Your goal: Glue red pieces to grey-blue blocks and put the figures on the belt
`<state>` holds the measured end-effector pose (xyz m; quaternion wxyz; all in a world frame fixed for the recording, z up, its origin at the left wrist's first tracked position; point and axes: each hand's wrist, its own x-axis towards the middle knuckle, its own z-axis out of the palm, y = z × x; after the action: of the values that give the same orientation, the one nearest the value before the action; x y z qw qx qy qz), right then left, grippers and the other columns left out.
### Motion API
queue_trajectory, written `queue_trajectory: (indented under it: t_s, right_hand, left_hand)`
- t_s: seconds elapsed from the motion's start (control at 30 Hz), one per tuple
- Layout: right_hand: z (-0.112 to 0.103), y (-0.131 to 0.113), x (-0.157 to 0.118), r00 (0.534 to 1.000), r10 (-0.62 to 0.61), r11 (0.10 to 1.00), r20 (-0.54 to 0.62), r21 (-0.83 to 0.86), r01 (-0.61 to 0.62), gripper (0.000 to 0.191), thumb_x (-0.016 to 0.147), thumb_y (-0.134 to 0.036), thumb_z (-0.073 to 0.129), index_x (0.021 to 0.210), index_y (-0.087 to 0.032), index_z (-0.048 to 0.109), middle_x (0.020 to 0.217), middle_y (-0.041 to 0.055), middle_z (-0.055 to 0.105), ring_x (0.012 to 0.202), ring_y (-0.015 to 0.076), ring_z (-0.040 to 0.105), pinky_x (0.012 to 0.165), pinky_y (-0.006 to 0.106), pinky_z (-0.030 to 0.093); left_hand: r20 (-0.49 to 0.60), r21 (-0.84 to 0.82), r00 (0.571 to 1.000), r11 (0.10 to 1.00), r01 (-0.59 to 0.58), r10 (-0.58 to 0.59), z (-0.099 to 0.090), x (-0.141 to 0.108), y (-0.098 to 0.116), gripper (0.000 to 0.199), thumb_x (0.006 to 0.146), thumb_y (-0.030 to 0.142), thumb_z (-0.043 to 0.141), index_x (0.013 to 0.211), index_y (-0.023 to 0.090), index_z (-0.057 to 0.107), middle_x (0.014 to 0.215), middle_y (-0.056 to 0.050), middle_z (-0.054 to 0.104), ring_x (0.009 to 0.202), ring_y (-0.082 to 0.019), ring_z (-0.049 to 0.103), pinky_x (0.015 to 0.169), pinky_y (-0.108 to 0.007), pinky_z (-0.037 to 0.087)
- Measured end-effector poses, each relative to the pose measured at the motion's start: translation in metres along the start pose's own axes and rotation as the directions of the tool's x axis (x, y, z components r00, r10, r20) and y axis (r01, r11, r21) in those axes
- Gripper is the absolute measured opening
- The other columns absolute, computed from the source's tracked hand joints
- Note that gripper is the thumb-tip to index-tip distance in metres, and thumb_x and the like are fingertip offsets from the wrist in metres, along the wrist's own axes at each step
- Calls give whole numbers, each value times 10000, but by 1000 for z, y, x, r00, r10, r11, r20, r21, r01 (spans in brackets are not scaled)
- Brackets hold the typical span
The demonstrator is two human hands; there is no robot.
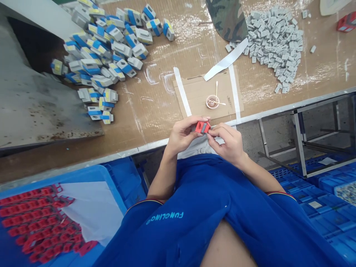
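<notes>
Mid-frame, your left hand [182, 134] holds the red block [202, 127] and your right hand [229, 141] pinches its end; brace it steadily, work gently.

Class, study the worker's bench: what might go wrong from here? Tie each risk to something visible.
1. The red piece, held in the left hand with the right hand at its side, appears around the table's front edge; a slip might drop it.
2. The open cup sits just beyond the hands with swabs jutting past its rim; a sleeve or knuckle could catch one and tip it.
</notes>
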<state>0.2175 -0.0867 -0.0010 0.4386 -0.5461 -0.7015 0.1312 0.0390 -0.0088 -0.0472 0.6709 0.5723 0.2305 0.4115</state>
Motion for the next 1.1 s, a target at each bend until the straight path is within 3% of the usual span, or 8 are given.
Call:
queue_trajectory:
  t_s: [0.23,0.47,0.7,0.9,1.1]
  right_hand:
    - [-1,-5,1,999,6,997,45,-82,-2,233,979,-109,610,825,-261,524,700,-30,611,635,146,583,606,269,469]
    - [0,-5,0,998,17,1000,63,-13,-16,257,963,-102,583,802,-269,471,681,-52,555,608,127,540,585,252,444]
    - [5,-2,-5,998,66,998,24,20,-66,230,976,-111,604,830,-265,517,704,-44,566,633,132,540,604,254,442]
    - [1,-4,-3,987,155,987,47,31,-157,184,979,-156,627,841,-257,558,735,-23,621,673,147,592,646,276,467]
    - [-3,-6,3,949,289,955,126,36,-296,198,933,-187,638,785,-254,525,706,-40,602,616,128,539,607,263,444]
  left_hand:
    - [44,26,999,999,-19,18,-2,-2,0,408,911,255,869,1313,280,808,1350,-123,806,1228,-255,794,1059,-335,642]
    - [86,51,996,999,8,-13,-4,-2,5,379,909,346,873,1274,253,825,1297,-139,825,1249,-298,789,1089,-395,645]
    - [47,37,999,999,17,-18,-4,-4,1,413,886,324,897,1288,278,818,1302,-123,824,1252,-289,785,1058,-375,647]
    - [25,98,999,995,25,-27,-4,-4,-2,467,863,405,914,1292,255,808,1216,-122,828,1086,-240,795,967,-341,625]
    - [2,203,999,979,33,-34,-5,-2,-2,539,822,529,921,1250,219,815,1032,-96,809,916,-211,740,840,-321,577]
